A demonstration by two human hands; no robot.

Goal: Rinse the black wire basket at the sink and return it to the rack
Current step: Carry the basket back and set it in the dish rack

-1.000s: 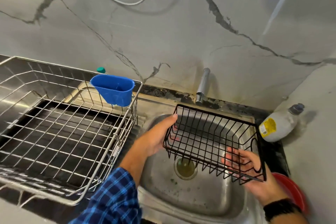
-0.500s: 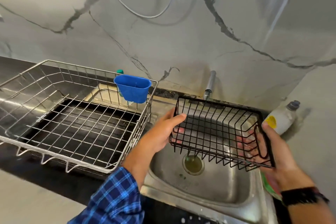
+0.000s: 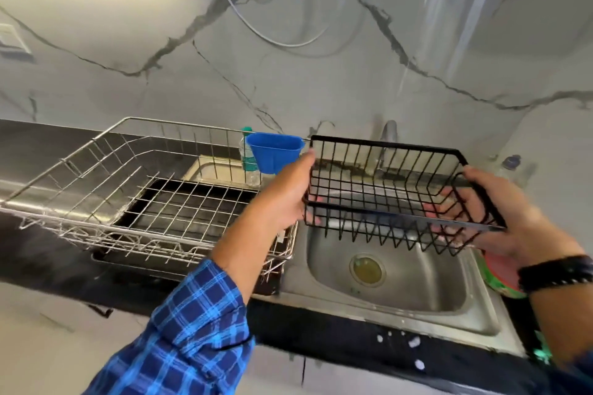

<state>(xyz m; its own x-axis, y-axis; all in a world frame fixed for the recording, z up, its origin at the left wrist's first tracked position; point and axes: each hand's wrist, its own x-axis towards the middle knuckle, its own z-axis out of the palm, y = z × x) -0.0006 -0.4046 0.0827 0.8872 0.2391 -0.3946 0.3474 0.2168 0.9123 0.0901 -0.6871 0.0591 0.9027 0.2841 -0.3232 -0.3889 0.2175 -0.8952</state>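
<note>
- I hold the black wire basket (image 3: 394, 189) in the air above the sink (image 3: 401, 285), with both hands clamped on its short ends.
- My left hand (image 3: 285, 192) grips the basket's left end: the thumb lies against the top rim and the fingers curl under and behind the wires.
- My right hand (image 3: 500, 218) grips the right end, thumb over the top rim, fingers showing through the mesh from inside and beneath.
- The basket sits roughly level, its open side up, and is tipped slightly toward me on the right. It touches neither the sink nor the rack.
- The steel dish rack (image 3: 134, 192) stands on the dark surface (image 3: 38, 256) just left of the sink, with its right edge close to my left wrist.
- A blue plastic cup (image 3: 276, 152) hangs on the rack's far right corner, just beside the basket's left end but apart from it.
- Behind the cup a clear bottle with a green cap (image 3: 246, 151) stands against the marble wall (image 3: 321, 80).
- The tap (image 3: 389, 130) rises behind the basket; I cannot tell whether water runs.
- The sink bowl lies under the basket, and its drain (image 3: 367, 270) shows below the basket's near edge.
- My left sleeve (image 3: 189, 333) is blue plaid; a black band (image 3: 555, 272) wraps my right wrist.
- Something red and green (image 3: 500, 276) lies by the sink's right edge, mostly hidden under my right hand.
</note>
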